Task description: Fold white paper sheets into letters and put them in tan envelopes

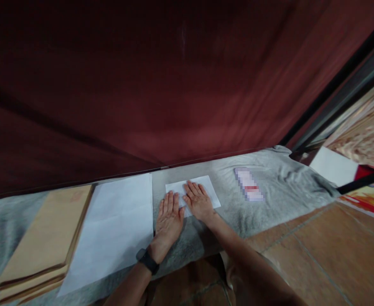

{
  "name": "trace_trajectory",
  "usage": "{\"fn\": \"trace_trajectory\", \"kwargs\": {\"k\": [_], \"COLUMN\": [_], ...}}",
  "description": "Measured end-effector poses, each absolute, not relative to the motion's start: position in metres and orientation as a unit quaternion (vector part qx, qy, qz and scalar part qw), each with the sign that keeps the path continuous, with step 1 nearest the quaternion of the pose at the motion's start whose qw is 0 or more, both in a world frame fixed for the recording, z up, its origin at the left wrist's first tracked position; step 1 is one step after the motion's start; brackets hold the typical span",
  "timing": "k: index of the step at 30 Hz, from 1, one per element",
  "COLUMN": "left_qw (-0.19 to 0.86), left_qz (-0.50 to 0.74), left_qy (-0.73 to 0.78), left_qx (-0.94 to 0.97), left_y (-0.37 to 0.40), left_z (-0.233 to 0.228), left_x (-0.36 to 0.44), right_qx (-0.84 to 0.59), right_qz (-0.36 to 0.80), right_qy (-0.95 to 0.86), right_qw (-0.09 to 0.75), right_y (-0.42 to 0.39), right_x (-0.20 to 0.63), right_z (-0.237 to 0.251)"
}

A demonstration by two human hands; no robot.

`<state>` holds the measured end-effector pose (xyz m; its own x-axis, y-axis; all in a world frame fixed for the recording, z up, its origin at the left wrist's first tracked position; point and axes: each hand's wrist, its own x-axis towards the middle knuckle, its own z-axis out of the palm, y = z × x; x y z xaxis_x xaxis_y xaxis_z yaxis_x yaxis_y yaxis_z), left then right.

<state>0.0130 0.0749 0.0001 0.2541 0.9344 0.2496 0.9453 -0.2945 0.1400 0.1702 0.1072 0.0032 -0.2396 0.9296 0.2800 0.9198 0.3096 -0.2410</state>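
A small white sheet of paper (211, 190), perhaps folded, lies on the grey cloth. My left hand (169, 214) rests flat over its left end, fingers stretched out and pointing away from me. Flat on the middle of the same sheet is my right hand (199, 200), its fingers slightly spread. The two thumbs are close together near the sheet's front edge. Neither hand grips anything. To the left of my left hand lie large white sheets (119, 229), and beyond them is a stack of brown envelopes (51, 229).
Grey cloth (282, 191) covers the narrow surface. A blurred-out phone-like object (249, 185) lies on it at the right. A dark red curtain-like sheet (180, 93) rises along the back edge. Dark bars (339, 85) slant across the right, above a tiled floor (314, 250).
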Motion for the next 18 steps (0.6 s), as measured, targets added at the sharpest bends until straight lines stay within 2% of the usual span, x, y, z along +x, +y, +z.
{"fn": "trace_trajectory", "kwargs": {"k": [18], "left_qw": [0.021], "left_qz": [-0.122], "left_qy": [-0.627], "left_qx": [-0.769], "left_y": [0.062], "left_z": [0.017], "left_x": [-0.004], "right_qx": [-0.671], "right_qz": [-0.028], "right_qy": [-0.726], "right_qw": [0.145], "right_y": [0.105], "right_x": [0.218], "right_z": [-0.001]}}
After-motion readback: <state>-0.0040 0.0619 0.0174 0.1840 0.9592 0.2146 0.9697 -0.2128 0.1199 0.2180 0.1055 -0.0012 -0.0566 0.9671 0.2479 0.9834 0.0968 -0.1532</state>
